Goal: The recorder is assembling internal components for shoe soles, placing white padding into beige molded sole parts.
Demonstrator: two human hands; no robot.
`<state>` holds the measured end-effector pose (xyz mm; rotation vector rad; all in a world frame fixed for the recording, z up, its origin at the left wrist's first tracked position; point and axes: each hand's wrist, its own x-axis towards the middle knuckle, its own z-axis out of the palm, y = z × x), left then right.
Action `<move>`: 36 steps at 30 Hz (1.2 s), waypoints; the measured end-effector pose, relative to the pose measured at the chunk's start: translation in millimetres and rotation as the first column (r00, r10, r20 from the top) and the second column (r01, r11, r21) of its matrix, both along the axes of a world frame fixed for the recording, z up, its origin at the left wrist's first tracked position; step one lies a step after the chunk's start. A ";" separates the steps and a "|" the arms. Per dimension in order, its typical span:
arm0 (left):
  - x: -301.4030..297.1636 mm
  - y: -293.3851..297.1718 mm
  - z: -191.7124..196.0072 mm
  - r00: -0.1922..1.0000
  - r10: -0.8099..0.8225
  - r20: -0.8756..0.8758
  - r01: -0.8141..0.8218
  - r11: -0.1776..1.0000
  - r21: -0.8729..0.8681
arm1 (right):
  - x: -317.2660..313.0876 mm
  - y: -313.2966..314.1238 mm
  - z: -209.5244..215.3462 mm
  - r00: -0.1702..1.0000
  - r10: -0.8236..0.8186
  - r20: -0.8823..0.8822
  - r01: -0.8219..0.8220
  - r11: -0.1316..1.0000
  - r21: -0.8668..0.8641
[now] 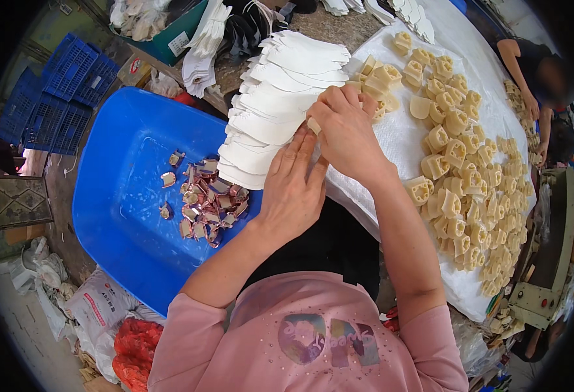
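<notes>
Cream block [314, 125], small and pale, sits pinched between both hands at the front edge of the work table, over the stack of white sheets [270, 108]. Far left: blue crates [65, 85] stacked on the floor, away from the work. Next, a large blue tub [117, 196] stands just left of the person, holding a loose heap of pinkish wrapped pieces [207, 206] toward its right side, likely placed within easy drop reach. White sheets lie fanned and overlapping, so a single one can apparently be drawn off the top. Left hand [292, 189] rests flat, fingers extended and together, fingertips touching the block from below; it appears to steady rather than grip. Right hand [347, 130] is curled over the block from above, fingers closed on it. Further right, a white cloth [398, 140] covers the table, bearing many cream blocks [460, 176] spread in a loose band within arm's reach. Far right, another person [535, 78] bends over the same table
</notes>
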<state>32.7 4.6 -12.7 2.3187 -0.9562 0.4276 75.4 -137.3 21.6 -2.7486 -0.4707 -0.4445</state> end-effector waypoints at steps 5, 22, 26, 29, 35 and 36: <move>0.1 -3.1 -2.3 1.000 0.014 0.018 -0.014 1.000 0.016 | 1.5 1.3 0.4 0.999 0.004 -0.040 -0.004 1.000 0.002; -0.8 1.3 20.4 0.980 -0.027 -0.196 0.037 0.998 0.050 | -25.7 -21.9 61.1 0.780 -0.268 0.566 0.106 0.948 0.301; -14.1 -4.0 31.1 0.967 -0.111 -0.228 0.130 0.989 0.071 | -46.6 -45.8 61.5 0.676 -0.311 0.668 0.138 0.944 0.300; -25.4 -13.1 28.6 0.672 -0.450 -0.588 0.231 0.882 -0.411 | -72.6 -46.3 45.1 0.793 -0.327 0.514 0.132 0.916 0.379; -23.5 -24.1 15.8 0.210 -0.782 -0.587 -0.564 0.393 -0.726 | -104.4 -53.1 9.5 0.982 -0.046 0.183 -0.012 0.953 0.303; -21.2 -23.7 14.4 0.238 -0.763 -0.600 -0.586 0.380 -0.716 | -102.7 -53.2 5.8 0.981 -0.061 0.182 0.003 0.954 0.299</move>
